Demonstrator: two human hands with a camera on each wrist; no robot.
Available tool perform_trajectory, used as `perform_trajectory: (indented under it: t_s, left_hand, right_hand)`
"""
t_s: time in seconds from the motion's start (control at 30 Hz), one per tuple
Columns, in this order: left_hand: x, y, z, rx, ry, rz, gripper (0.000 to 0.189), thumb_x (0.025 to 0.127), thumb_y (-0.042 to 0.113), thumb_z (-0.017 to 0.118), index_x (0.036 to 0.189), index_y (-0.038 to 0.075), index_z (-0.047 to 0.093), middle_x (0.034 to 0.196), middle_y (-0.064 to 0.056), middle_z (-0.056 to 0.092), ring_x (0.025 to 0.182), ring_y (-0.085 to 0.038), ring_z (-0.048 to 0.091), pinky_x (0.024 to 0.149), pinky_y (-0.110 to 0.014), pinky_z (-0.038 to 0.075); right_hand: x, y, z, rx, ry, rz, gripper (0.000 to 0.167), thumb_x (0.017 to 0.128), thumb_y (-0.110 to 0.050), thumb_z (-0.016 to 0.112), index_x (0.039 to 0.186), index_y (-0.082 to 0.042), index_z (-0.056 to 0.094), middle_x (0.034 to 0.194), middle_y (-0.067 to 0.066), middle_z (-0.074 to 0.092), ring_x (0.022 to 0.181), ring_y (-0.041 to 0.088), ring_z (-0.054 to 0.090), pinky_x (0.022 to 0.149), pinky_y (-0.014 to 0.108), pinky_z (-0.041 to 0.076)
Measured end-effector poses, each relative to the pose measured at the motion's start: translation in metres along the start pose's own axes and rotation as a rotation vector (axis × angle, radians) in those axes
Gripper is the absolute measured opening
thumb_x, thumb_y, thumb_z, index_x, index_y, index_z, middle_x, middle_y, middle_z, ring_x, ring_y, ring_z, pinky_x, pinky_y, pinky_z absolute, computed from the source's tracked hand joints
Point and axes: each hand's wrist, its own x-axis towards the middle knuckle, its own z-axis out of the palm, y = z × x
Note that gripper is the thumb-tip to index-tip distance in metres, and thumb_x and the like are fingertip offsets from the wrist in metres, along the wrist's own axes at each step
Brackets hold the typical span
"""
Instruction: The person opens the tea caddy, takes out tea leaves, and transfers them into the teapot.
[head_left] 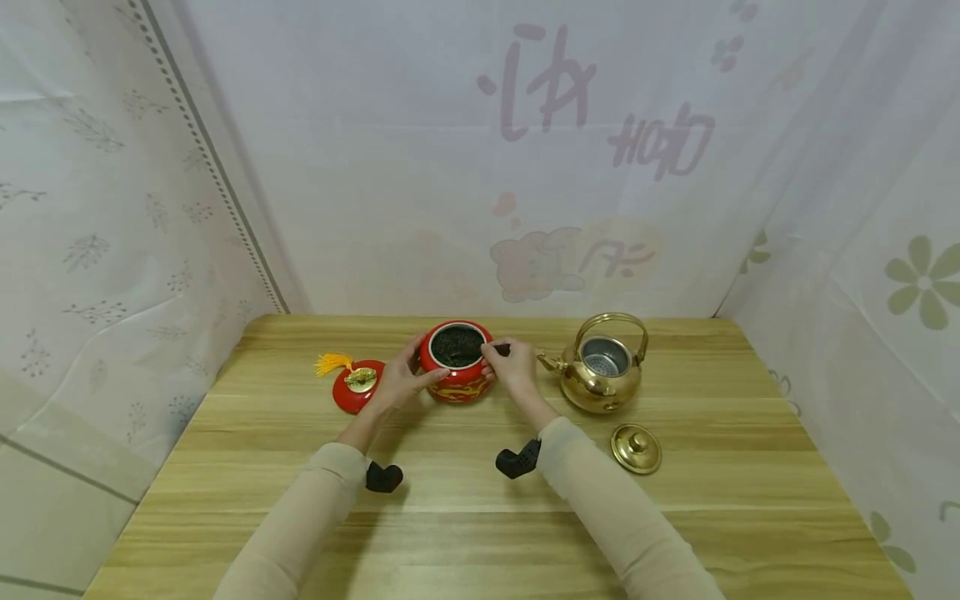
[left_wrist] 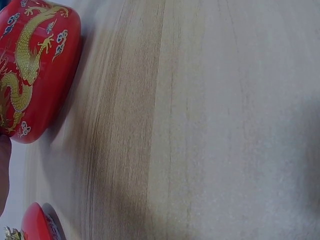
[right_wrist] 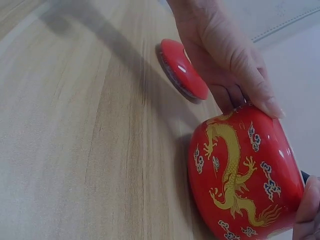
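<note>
A red round jar (head_left: 459, 390) with gold dragons stands on the table, uncovered and holding dark leaves (head_left: 455, 343) that look like tea. My left hand (head_left: 403, 379) grips its left side, the thumb near the front rim; this grip also shows in the right wrist view, where the left hand (right_wrist: 230, 60) meets the jar (right_wrist: 240, 175). At the rim's right side, my right hand (head_left: 512, 367) pinches a slim black scoop-like tool (head_left: 503, 349). Its far end is hard to make out against the leaves. Only a bit of the left hand (left_wrist: 4, 170) enters the left wrist view.
Left of the jar lies its red lid (head_left: 347, 397) with a yellow tassel (head_left: 332, 363). A brass teapot (head_left: 600, 393) stands uncovered at the right, a perforated strainer (head_left: 606, 357) inside and its spout towards the right hand. The brass lid (head_left: 636, 448) lies in front of it.
</note>
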Motion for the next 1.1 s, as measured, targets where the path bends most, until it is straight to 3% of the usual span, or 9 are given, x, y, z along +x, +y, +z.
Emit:
perform_trajectory:
  t_s: [0.4,0.7,0.8,0.9,1.1]
  left_hand:
    - [0.000,0.000,0.000,0.006,0.002,0.007,0.084,0.082,0.008,0.072,0.148,0.001,0.022,0.151,-0.019,0.029,0.138,-0.033,0.030,0.111,-0.042,0.031]
    - [-0.001,0.002,-0.001,0.002,-0.006,0.001,0.082,0.083,0.008,0.071,0.148,0.001,0.021,0.151,-0.019,0.028,0.138,-0.033,0.029,0.111,-0.042,0.030]
    - [-0.001,0.003,-0.001,-0.002,-0.005,-0.006,0.081,0.084,0.008,0.071,0.149,0.002,0.022,0.151,-0.018,0.028,0.138,-0.032,0.029,0.111,-0.042,0.031]
    - [-0.001,0.002,-0.001,-0.005,-0.004,-0.012,0.082,0.083,0.009,0.071,0.149,0.002,0.023,0.152,-0.018,0.028,0.138,-0.032,0.029,0.110,-0.042,0.031]
    - [0.000,0.001,0.000,-0.011,-0.004,-0.013,0.081,0.084,0.008,0.071,0.148,0.001,0.022,0.152,-0.017,0.027,0.139,-0.032,0.029,0.111,-0.041,0.031]
  right_hand:
    - [-0.004,0.003,-0.005,0.061,0.028,0.010,0.019,0.089,-0.012,0.064,0.098,0.005,0.066,0.065,0.009,0.065,0.049,0.010,0.060,0.053,0.030,0.057]
    - [-0.006,-0.003,-0.011,0.091,0.037,0.018,0.018,0.090,-0.012,0.064,0.097,0.004,0.066,0.063,0.005,0.062,0.056,0.023,0.064,0.068,0.051,0.056]
    - [-0.007,-0.007,-0.013,0.116,0.036,0.008,0.017,0.089,-0.010,0.064,0.096,0.005,0.066,0.061,0.004,0.061,0.055,0.024,0.063,0.067,0.052,0.056]
    - [-0.009,-0.010,-0.015,0.130,0.033,-0.005,0.016,0.090,-0.008,0.063,0.096,0.006,0.066,0.062,0.009,0.062,0.054,0.022,0.062,0.065,0.050,0.057]
    - [-0.011,-0.013,-0.019,0.148,0.029,-0.028,0.016,0.090,-0.006,0.062,0.095,0.008,0.065,0.076,0.033,0.061,0.054,0.023,0.061,0.056,0.038,0.057]
